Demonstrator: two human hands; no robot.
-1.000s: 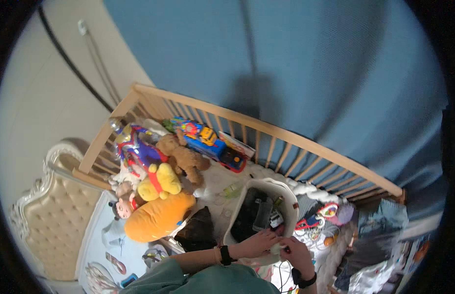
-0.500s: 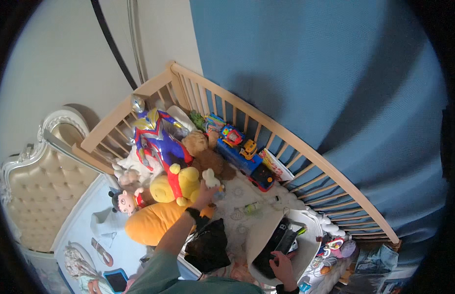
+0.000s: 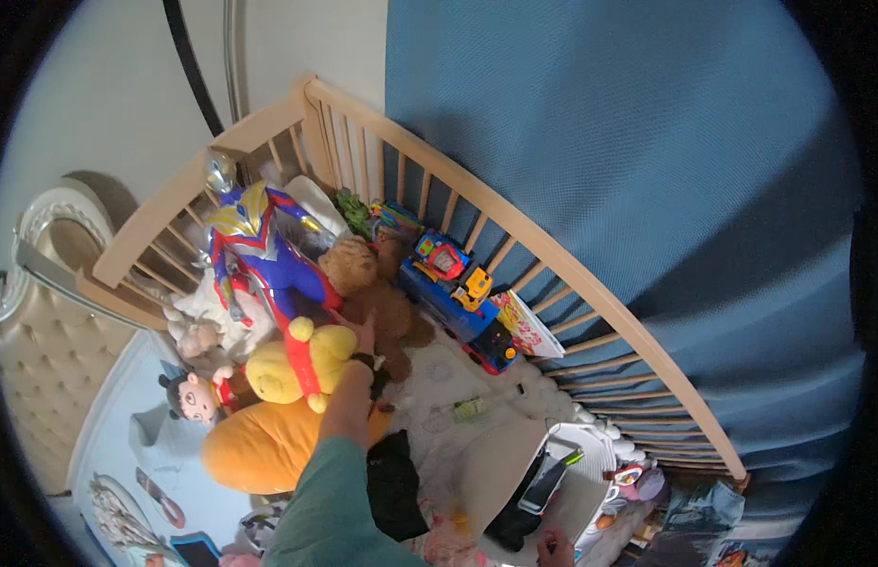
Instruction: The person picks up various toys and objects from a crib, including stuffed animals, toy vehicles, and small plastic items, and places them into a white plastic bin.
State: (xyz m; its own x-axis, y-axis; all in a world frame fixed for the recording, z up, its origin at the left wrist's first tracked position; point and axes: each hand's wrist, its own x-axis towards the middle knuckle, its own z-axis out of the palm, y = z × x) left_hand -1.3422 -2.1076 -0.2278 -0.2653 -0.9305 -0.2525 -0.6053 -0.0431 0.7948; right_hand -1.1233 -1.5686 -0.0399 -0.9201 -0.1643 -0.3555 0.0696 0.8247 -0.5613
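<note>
Curtains (image 3: 590, 142) are backing the crib (image 3: 514, 212): toys (image 3: 269, 250) are filling its far-left corner, a bottle (image 3: 470, 408) lying loose. Left hand (image 3: 363, 334), grip hidden, is resting by the teddy (image 3: 392, 312); right hand (image 3: 555, 548), curled, hold unclear, by the bin's (image 3: 500, 454) near edge.

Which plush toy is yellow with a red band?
The yellow plush just left of the left hand, red crossing its body; the bear is brown and the large long plush orange.
</note>
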